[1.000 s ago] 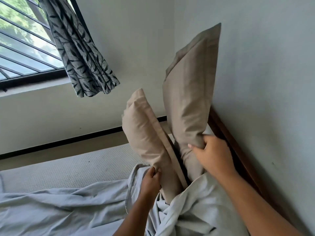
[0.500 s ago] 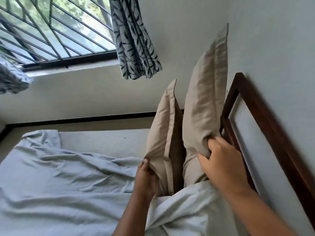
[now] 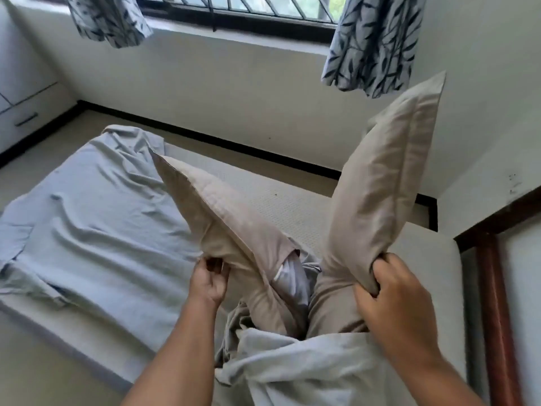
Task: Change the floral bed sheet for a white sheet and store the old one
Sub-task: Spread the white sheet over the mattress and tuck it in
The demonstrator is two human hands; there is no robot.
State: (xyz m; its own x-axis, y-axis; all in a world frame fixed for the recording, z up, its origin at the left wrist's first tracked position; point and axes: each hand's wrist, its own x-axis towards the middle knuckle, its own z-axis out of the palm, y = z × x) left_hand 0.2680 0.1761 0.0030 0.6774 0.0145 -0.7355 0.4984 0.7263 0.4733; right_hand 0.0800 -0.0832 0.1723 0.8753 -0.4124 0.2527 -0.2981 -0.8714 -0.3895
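Two beige pillows are lifted above the bed. My left hand (image 3: 209, 281) grips the lower edge of the left pillow (image 3: 213, 212), which tilts out over the pale sheet. My right hand (image 3: 395, 297) clutches a bunched corner of the right pillow (image 3: 380, 186), which stands nearly upright. A pale grey-white sheet (image 3: 96, 218) lies wrinkled over the left part of the bare mattress (image 3: 281, 200). More of the same pale sheet (image 3: 292, 367) is bunched below my hands. No floral sheet is in view.
The dark wooden headboard (image 3: 494, 288) runs along the right wall. A window with bars (image 3: 248, 7) and two leaf-print curtains (image 3: 371, 45) are on the far wall. A white drawer unit (image 3: 20, 92) stands at the left.
Both pillows have come away from the headboard. The left pillow has swung down and leftward over the sheet. The view has turned left, showing more of the bed and window.
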